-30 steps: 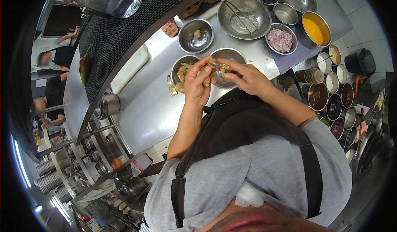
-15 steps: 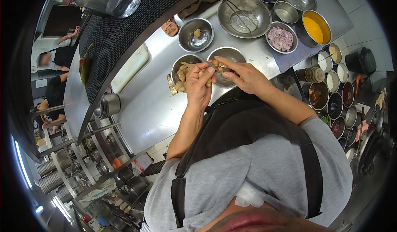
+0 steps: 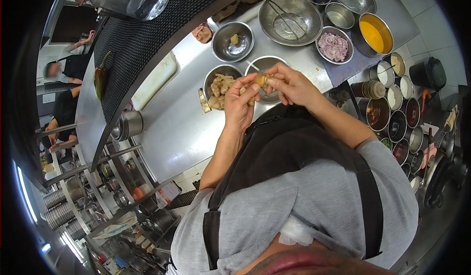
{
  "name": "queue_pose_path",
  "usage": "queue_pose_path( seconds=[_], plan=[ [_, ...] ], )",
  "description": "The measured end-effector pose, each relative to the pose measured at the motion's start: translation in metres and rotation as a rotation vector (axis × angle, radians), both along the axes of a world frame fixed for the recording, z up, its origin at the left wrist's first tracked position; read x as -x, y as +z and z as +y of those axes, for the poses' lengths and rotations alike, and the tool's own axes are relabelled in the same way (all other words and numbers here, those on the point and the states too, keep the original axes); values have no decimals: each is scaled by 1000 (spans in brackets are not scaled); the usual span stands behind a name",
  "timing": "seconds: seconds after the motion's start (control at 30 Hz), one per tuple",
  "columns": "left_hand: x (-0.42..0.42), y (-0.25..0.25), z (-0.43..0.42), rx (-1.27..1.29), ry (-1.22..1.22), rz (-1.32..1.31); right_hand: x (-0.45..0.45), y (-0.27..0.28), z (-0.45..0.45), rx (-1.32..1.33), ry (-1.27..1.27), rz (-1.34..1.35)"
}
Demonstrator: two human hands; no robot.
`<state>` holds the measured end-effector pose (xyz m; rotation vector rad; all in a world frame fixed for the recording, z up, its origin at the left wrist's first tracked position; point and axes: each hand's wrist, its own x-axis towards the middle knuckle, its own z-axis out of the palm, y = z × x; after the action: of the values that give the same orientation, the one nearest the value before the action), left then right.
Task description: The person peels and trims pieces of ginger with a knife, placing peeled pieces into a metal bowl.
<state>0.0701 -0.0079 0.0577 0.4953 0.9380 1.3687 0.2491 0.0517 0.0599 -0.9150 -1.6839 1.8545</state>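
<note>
My left hand [image 3: 239, 106] is closed around a piece of ginger [image 3: 260, 80], its cut yellowish end showing at the fingertips. My right hand [image 3: 293, 87] is closed against that end, with a thin utensil [image 3: 253, 66] in its fingers. The utensil's pale, narrow end points up and left; the rest is hidden by the fingers. Below the hands is a steel bowl [image 3: 269, 59], partly covered by them. Beside my left hand, another steel bowl [image 3: 210, 72] holds several knobs of unpeeled ginger [image 3: 219, 86]. One pale piece of ginger [image 3: 234, 39] lies in a third bowl [image 3: 219, 50].
A colander [image 3: 267, 27] with tongs, a bowl of sliced onions [image 3: 333, 47] and a pot of yellow liquid [image 3: 373, 34] stand at the back right. A raised shelf [image 3: 142, 44] with a green pepper [image 3: 100, 76] borders the left. Other people [image 3: 68, 71] are beyond it.
My right hand has turned and curled its fingers in at the ginger. The utensil's pale end now shows above the hands. My left hand has shifted slightly right, uncovering more ginger in the bowl.
</note>
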Motion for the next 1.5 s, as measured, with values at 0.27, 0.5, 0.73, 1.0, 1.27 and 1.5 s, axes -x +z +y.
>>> queue_pose_path(
  seconds=[0.27, 0.5, 0.73, 1.0, 1.27, 1.5],
  plan=[
    [11, -1, 6, -42, -4, -24, -3, 5, -10, -271, -24, -48],
    [10, 1, 6, -79, -29, 35, 0, 1, -13, -454, -83, -37],
    [7, 3, 7, -94, 36, 126, 2, 5, -12, -421, -69, -26],
    [1, 3, 4, -164, 108, 244, 8, 11, -10, -370, -87, 21],
    [-7, -7, -3, -132, 84, 350, 9, 4, -8, -221, -117, 3],
    [4, 0, 2, -101, -14, 56, 0, 11, -4, 136, -139, 182]
  ],
)
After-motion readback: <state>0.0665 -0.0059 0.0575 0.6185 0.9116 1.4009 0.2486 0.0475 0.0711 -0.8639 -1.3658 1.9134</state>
